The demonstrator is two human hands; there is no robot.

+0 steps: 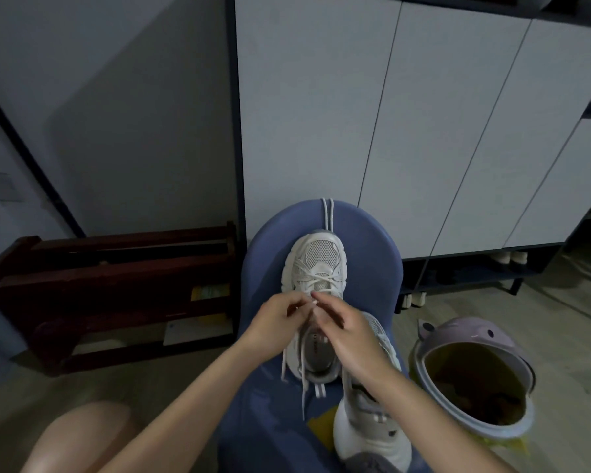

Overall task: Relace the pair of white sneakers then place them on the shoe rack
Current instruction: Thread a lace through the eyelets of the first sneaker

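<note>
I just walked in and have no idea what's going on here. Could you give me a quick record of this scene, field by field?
activity: a person lacing a white sneaker
surface: blue seat, sneaker toe pointing away
left hand: pinching a lace above the tongue
right hand: pinching lace beside it
lacing state: crossed near the toe, loose ends hanging off the heel side
second sneaker: on the seat, under the right forearm
right of seat: purple bin, open
left of seat: dark wooden rack
behind: white cabinet
</note>
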